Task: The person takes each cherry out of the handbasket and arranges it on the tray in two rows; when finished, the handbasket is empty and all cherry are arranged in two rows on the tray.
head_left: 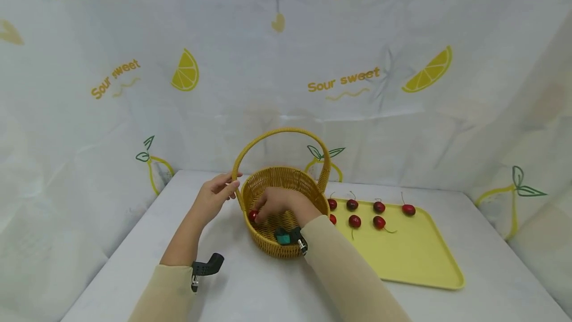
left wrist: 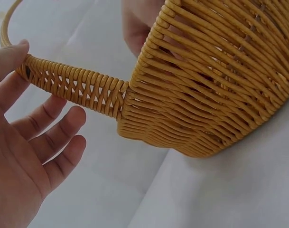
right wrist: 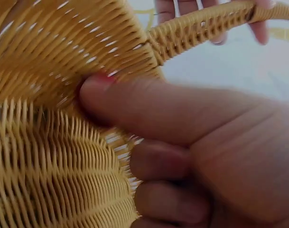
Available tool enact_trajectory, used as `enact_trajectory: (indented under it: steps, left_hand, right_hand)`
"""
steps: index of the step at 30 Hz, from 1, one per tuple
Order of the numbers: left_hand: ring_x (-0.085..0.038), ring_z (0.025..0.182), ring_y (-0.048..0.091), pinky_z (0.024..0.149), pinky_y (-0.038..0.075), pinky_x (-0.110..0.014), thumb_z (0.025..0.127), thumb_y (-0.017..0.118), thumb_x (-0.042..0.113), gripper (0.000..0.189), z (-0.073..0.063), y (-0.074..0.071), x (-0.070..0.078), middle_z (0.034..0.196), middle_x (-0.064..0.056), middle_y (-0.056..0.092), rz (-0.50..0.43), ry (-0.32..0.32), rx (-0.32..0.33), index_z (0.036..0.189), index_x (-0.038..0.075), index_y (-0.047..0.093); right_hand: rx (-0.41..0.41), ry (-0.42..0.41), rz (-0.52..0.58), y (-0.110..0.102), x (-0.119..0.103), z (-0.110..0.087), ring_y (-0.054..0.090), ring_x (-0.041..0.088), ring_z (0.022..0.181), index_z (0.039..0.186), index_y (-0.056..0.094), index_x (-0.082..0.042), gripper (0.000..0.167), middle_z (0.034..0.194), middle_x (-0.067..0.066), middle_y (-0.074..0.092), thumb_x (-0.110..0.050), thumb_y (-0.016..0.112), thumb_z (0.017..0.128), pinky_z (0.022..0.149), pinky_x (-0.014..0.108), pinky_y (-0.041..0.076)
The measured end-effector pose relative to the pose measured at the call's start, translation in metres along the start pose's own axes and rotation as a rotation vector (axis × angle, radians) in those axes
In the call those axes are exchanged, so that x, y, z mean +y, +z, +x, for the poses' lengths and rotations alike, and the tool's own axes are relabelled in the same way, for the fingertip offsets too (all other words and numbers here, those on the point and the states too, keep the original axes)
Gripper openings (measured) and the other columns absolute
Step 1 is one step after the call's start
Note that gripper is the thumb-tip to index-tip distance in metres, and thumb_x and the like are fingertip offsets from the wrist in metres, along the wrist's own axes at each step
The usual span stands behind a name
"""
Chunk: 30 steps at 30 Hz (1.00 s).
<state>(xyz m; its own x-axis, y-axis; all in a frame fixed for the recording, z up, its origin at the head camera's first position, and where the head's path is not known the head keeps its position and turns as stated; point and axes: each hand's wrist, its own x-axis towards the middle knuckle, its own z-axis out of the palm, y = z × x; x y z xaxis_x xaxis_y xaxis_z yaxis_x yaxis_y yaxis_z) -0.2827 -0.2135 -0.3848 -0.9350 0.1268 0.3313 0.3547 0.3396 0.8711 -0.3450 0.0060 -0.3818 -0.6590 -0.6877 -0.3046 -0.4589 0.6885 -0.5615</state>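
A woven yellow-brown basket (head_left: pixel 281 250) with a tall arched handle (head_left: pixel 286 130) stands on the table. My left hand (head_left: pixel 215 197) pinches the left side of the handle between thumb and index finger; in the left wrist view the other fingers of this hand (left wrist: pixel 28 142) are loosely bent beside it. My right hand (head_left: pixel 280 202) reaches down inside the basket and pinches a dark red cherry (head_left: pixel 253 215) near the left inner wall. The right wrist view shows the thumb covering most of that cherry (right wrist: pixel 105 77), with the remaining fingers curled under.
To the basket's right lies a yellow tray (head_left: pixel 415 257) bearing several cherries (head_left: pixel 354 221) with stems, spread along its back half. A white cloth (head_left: pixel 277 63) printed with lemons hangs behind the white table (head_left: pixel 250 292). Each wrist carries a small black camera mount (head_left: pixel 209 265).
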Motion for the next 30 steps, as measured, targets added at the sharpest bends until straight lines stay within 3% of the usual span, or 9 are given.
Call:
enact_trajectory:
  steps: [5,10,13,19,25,30]
  left_hand:
    - [-0.045,0.093,0.060,0.078,0.052,-0.035,0.105,0.062,0.026,0.035,0.000,0.000,0.001,0.104,-0.012,0.063,0.003,-0.001,-0.009,0.136,0.009,0.066]
    - [-0.045,0.092,0.060,0.077,0.051,-0.031,0.105,0.063,0.026,0.035,-0.002,0.000,0.001,0.103,-0.014,0.063,-0.005,-0.010,-0.005,0.135,0.008,0.066]
    - [-0.038,0.089,0.061,0.076,0.051,-0.029,0.105,0.062,0.023,0.035,-0.003,0.000,0.006,0.102,-0.014,0.062,0.005,-0.007,-0.002,0.135,0.006,0.065]
    - [-0.029,0.087,0.061,0.076,0.051,-0.030,0.104,0.063,0.026,0.036,0.001,0.002,0.004,0.103,-0.012,0.062,0.009,-0.007,-0.001,0.135,0.008,0.066]
    - [-0.029,0.085,0.063,0.077,0.053,-0.031,0.105,0.062,0.025,0.035,0.000,0.001,0.003,0.106,-0.013,0.062,0.022,0.005,0.000,0.135,0.007,0.066]
    - [-0.036,0.089,0.063,0.077,0.052,-0.028,0.106,0.061,0.025,0.036,-0.002,0.000,0.003,0.107,-0.013,0.061,0.035,-0.004,-0.001,0.136,0.005,0.065]
  right_hand:
    - [0.091,0.006,0.057,-0.009,-0.011,-0.029,0.061,0.011,0.093,0.113,0.080,-0.023,0.028,0.098,-0.014,0.070,-0.035,0.082,0.088,0.087,0.033,0.051]
    - [0.210,-0.021,0.158,-0.007,-0.013,-0.067,0.050,0.013,0.074,0.121,0.077,-0.022,0.035,0.081,-0.005,0.060,-0.035,0.082,0.088,0.066,0.030,0.043]
    - [0.276,-0.019,0.230,-0.003,-0.010,-0.092,0.045,0.014,0.069,0.121,0.077,-0.021,0.035,0.077,-0.002,0.055,-0.033,0.082,0.088,0.061,0.031,0.039]
    - [0.347,0.016,0.304,-0.003,0.009,-0.137,0.048,0.014,0.070,0.123,0.076,-0.016,0.035,0.091,-0.002,0.067,-0.029,0.081,0.090,0.062,0.031,0.041]
    - [0.414,0.064,0.352,-0.009,0.037,-0.171,0.048,0.015,0.067,0.126,0.073,-0.007,0.039,0.080,0.002,0.064,-0.025,0.079,0.092,0.063,0.030,0.043]
    - [0.493,0.149,0.349,-0.016,0.058,-0.194,0.043,0.014,0.057,0.131,0.070,-0.007,0.043,0.064,-0.001,0.047,-0.027,0.077,0.093,0.056,0.029,0.038]
